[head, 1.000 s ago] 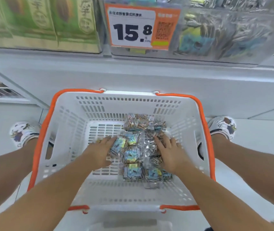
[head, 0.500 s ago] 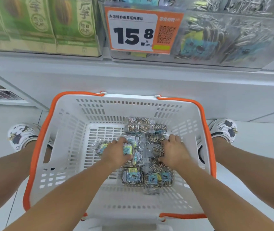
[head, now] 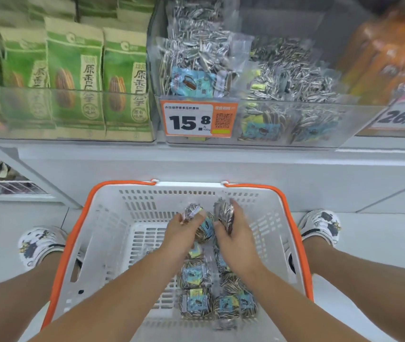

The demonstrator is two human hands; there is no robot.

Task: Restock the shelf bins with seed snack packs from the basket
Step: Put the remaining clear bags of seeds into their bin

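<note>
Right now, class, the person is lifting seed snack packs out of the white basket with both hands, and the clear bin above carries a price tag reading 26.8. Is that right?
Not quite. The price tag on the clear bin of seed packs reads 15.8, not 26.8, as the head view shows. The rest holds: the left hand and right hand each grip seed snack packs over the white basket.
</note>
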